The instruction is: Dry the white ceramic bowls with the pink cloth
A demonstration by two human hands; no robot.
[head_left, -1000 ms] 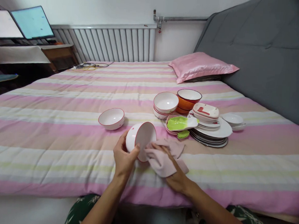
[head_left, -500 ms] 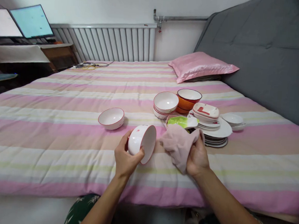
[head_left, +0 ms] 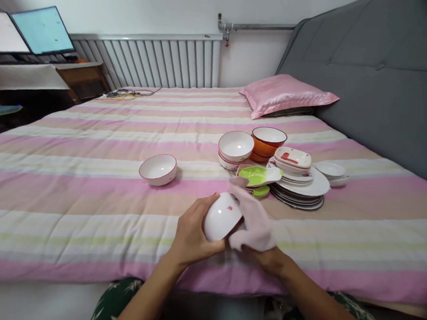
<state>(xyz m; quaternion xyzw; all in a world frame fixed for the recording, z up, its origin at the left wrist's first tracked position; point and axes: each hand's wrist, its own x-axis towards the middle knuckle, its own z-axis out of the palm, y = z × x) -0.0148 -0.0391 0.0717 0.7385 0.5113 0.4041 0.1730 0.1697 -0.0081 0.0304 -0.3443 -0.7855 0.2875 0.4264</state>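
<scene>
My left hand (head_left: 192, 234) grips a white bowl with a red rim (head_left: 221, 216), tipped so its underside faces me. My right hand (head_left: 270, 259) holds a pale pink cloth (head_left: 253, 216) against the bowl's right side; the cloth covers most of its fingers. Both hands hover over the near edge of the striped bed (head_left: 87, 190).
A single white bowl (head_left: 159, 168) sits on the bed to the left. Behind my hands stand stacked bowls (head_left: 235, 149), an orange bowl (head_left: 268, 143), green leaf-shaped dishes (head_left: 259, 177), a pile of plates (head_left: 306, 191) and small saucers (head_left: 331, 170). A pink pillow (head_left: 286, 93) lies by the grey headboard.
The bowl has turned from opening facing right to bottom facing me and shifted right. My right hand brought the cloth back from the right onto the bowl.
</scene>
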